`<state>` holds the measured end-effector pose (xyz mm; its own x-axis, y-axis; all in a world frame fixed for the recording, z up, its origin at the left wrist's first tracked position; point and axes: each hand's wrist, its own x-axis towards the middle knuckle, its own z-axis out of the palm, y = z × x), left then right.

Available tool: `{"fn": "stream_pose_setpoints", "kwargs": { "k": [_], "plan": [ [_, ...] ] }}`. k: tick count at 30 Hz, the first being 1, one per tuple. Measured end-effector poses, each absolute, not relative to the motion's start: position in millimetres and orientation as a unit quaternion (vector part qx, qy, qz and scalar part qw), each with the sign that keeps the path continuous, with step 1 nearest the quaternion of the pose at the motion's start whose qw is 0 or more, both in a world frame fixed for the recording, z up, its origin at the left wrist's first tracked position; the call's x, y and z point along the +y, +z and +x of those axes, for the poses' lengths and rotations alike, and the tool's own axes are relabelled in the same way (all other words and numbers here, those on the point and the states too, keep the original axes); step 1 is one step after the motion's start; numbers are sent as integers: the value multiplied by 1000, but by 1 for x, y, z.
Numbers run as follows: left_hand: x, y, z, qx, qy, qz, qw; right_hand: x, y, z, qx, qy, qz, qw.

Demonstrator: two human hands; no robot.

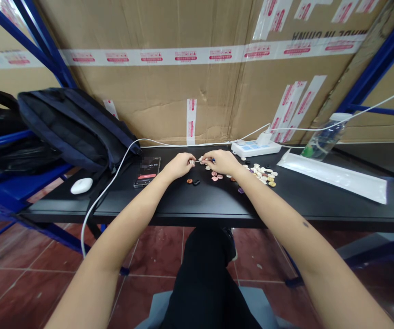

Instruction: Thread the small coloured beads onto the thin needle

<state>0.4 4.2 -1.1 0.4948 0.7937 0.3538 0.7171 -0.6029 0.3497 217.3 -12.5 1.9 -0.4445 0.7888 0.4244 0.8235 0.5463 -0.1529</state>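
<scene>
My left hand (179, 166) is above the black table, thumb and fingers pinching a small whitish button-like piece (192, 161). Close by on the right, my right hand (221, 161) has its fingers closed on a thin stick-like tool with a bit of blue at the fingers; its slim tip points left toward the piece. Whether the tip touches it I cannot tell. Below the hands lie a brown button (189, 181) and a black button (196, 182). Several pink buttons (215, 176) sit under my right hand, and a pile of whitish buttons (262, 172) spreads beside my right forearm.
A lit phone (148, 172) and a white earbud case (82, 185) lie left, near a dark backpack (70, 123). Behind are a power strip (256, 148) and a large cardboard box (156, 91). To the right are a bottle (325, 137) and a white plastic packet (334, 176).
</scene>
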Motion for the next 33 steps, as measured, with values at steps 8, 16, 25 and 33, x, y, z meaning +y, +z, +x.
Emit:
{"fn": "stream_pose_setpoints", "kwargs": {
  "k": [8,16,25,33],
  "plan": [
    [3,2,1,441,240,861,77,-16,5,216,-846,1,-487,217],
    [9,-1,-1,452,257,851,75,-19,7,216,-823,-31,-524,216],
    [4,0,3,422,296,842,159,-2,-3,220,-815,106,-487,297],
    [2,2,5,357,311,861,187,-1,-6,216,-815,251,-412,322]
  ]
}}
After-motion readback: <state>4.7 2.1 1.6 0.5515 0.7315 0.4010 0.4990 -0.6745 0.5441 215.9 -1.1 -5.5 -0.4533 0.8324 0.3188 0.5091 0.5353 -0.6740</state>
